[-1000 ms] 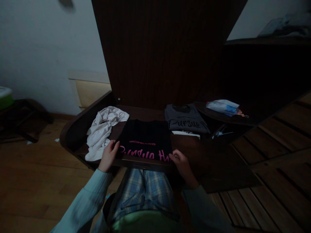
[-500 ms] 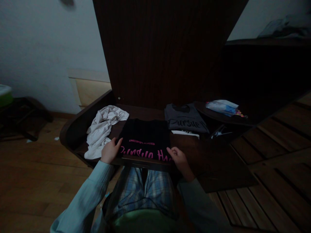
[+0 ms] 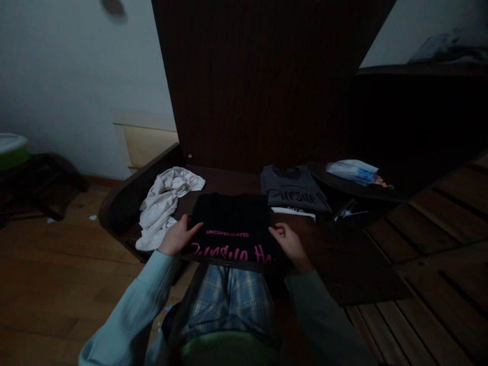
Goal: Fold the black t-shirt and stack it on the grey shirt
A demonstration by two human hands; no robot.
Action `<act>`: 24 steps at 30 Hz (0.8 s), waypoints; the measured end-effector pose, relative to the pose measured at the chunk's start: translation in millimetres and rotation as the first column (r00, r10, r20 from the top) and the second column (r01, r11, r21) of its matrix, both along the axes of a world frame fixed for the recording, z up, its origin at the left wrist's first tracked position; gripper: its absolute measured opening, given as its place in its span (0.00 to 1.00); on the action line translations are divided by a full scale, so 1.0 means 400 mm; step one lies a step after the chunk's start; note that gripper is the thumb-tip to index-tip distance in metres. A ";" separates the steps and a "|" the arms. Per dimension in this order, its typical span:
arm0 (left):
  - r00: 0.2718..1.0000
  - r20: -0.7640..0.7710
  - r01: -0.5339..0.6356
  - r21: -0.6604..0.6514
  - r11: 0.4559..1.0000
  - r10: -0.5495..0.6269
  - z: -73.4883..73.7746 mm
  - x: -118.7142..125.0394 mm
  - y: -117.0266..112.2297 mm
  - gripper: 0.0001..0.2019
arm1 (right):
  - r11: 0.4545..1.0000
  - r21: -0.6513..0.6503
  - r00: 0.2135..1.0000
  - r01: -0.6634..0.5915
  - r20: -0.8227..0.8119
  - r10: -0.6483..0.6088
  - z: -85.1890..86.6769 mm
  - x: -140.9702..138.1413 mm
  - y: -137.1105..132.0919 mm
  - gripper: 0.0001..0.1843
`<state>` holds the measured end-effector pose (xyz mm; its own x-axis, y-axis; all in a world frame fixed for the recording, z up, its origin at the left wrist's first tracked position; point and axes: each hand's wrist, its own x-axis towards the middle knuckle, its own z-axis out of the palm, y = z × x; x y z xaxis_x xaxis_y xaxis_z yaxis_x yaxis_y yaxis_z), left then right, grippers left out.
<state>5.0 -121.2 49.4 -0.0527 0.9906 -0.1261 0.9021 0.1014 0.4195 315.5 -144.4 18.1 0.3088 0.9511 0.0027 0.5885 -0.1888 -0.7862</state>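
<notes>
A folded black T-shirt (image 3: 231, 213) with pink lettering lies at the front of the dark wooden desk (image 3: 324, 254), its near edge at the desk's front rim. My left hand (image 3: 179, 236) grips its left side, thumb on top and the other fingers tucked beneath. On the opposite side my right hand (image 3: 287, 241) pinches the right edge between thumb and curled fingers. A crumpled white garment (image 3: 158, 203) lies just left of the black shirt. Behind and to the right sits a folded grey T-shirt (image 3: 292, 188) with black lettering, over a white folded piece (image 3: 293, 212).
A plastic packet (image 3: 354, 172) rests on a small raised shelf at the right. The desk's raised side (image 3: 125, 195) borders the left, and a tall dark panel (image 3: 259, 81) stands behind. Wooden slats (image 3: 438, 284) lie to the right.
Both hands and the black shirt between them have shifted slightly; the shirt's near part sits a little lower in view. The whole view has also moved slightly. The other garments stay in place.
</notes>
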 end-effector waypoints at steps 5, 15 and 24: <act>0.930 0.363 -0.076 0.021 0.997 0.063 -0.044 0.008 0.032 0.35 | 0.991 -0.105 0.994 -0.080 0.071 0.087 0.005 -0.019 0.023 0.15; 0.682 0.726 0.032 0.097 0.995 -0.093 -0.042 0.013 -0.001 0.41 | 0.990 -0.094 0.994 -0.107 0.026 0.110 0.004 -0.056 0.042 0.12; 0.683 0.719 0.007 0.174 0.985 -0.132 0.002 0.026 -0.035 0.35 | 0.885 0.258 0.922 -0.387 0.080 0.380 0.052 -0.121 0.062 0.29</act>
